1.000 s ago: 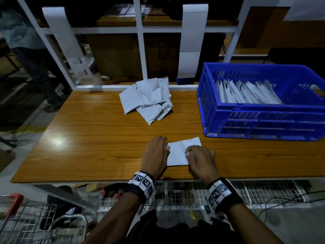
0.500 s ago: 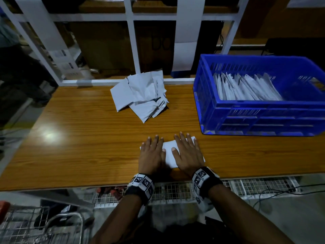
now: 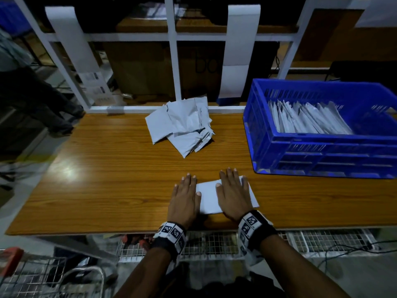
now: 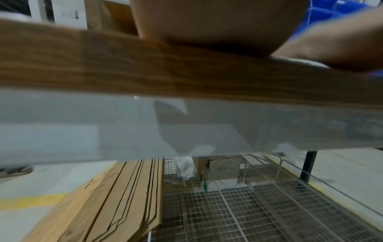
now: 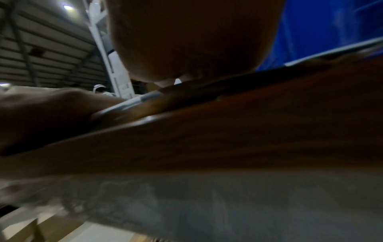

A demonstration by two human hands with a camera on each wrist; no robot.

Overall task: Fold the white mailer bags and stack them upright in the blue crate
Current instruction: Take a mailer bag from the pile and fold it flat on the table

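A folded white mailer bag [image 3: 209, 195] lies flat near the front edge of the wooden table [image 3: 107, 179]. My left hand [image 3: 185, 195] presses its left end with straight fingers. My right hand [image 3: 233, 193] lies flat on its right half, fingers spread. A loose pile of unfolded white mailer bags [image 3: 182, 125] sits at the back middle of the table. The blue crate [image 3: 322, 151] stands at the right, with several folded bags [image 3: 307, 119] leaning upright inside. In both wrist views only the palm heels [image 4: 217, 21] [image 5: 192, 37] and the table edge show.
A white metal frame [image 3: 171, 61] rises behind the table, with white paper strips [image 3: 238, 50] hanging from it. A wire mesh shelf [image 3: 214, 244] runs below the table front. A wire cart [image 3: 43, 276] stands at the lower left. A person's legs [image 3: 43, 100] are at the far left.
One second ago both hands pinched the bag's edges with curled fingers. They then flattened onto it, and since half a second ago they have slid apart along the folded bag.
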